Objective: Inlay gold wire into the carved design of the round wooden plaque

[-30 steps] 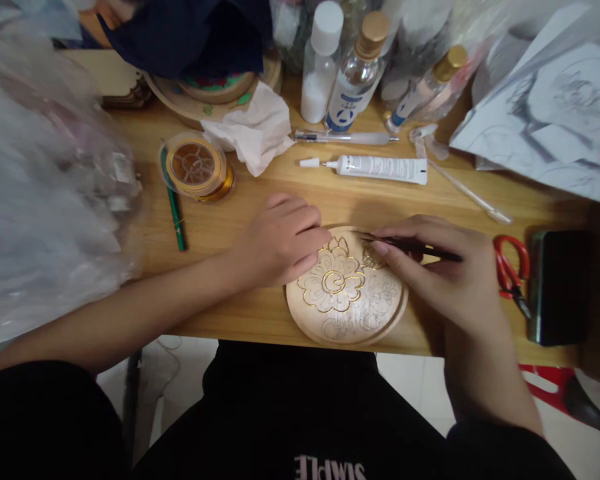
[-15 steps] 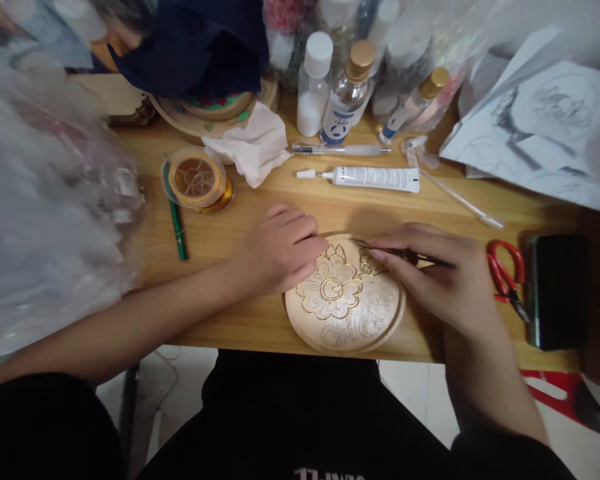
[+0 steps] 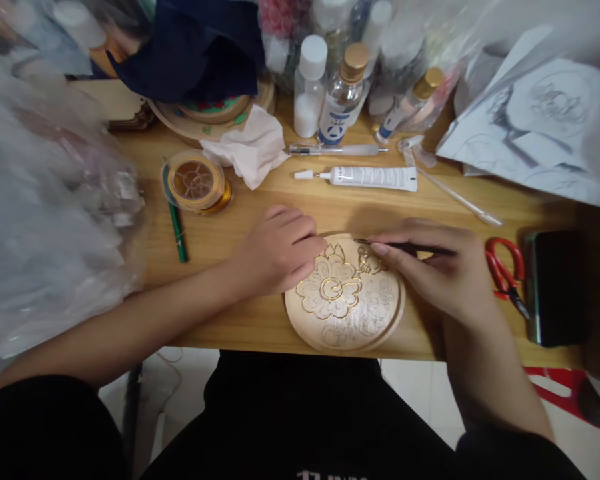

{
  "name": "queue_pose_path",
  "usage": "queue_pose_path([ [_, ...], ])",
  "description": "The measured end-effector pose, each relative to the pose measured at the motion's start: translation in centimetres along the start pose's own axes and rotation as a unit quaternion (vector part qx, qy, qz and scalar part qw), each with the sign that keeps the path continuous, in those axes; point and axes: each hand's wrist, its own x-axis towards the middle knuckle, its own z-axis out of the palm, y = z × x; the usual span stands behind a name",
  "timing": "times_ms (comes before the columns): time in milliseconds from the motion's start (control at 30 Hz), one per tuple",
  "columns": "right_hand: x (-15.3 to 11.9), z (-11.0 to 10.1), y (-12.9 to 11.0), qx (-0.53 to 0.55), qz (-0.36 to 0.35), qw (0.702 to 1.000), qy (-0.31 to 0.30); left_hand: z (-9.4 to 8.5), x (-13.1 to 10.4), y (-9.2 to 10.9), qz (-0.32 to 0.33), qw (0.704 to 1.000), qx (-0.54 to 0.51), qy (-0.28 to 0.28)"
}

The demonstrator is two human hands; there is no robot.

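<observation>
A round wooden board lies near the table's front edge, bearing a pencilled flower drawing partly outlined in gold wire. The curled fingers of my left hand press on its upper left rim; their undersides are hidden. Pinched in my right hand are dark, slim tweezers, their tips pointing left over the board's top edge. Beneath the tips and fingers sits a smaller gold wire outline. Whether the tweezers grip a bit of wire is too small to tell.
Behind the board lie a white glue tube, a pen and several bottles. A gold wire spool and green pencil are left. Red-handled pliers and a dark phone-like slab are right.
My right hand has lifted slightly and the tweezers lie flatter, with their tips a little further left. More of the small wire outline shows. My left hand stays in place.
</observation>
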Motion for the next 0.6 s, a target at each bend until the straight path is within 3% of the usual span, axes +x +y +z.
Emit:
queue_pose_path([
  [233, 0.0, -0.1, -0.3, 0.0, 0.0, 1.0, -0.014, 0.2, -0.1, -0.2, 0.007, 1.0, 0.001, 0.007],
  [467, -0.1, -0.4, -0.9, 0.04, 0.017, 0.999, 0.008, 0.3, -0.1, -0.1, 0.005, 1.0, 0.004, 0.012],
  [600, -0.4, -0.4, -1.2, 0.075, -0.012, 0.997, 0.007, -0.2, 0.2, 0.4, -0.049, 0.99, -0.129, 0.028],
])
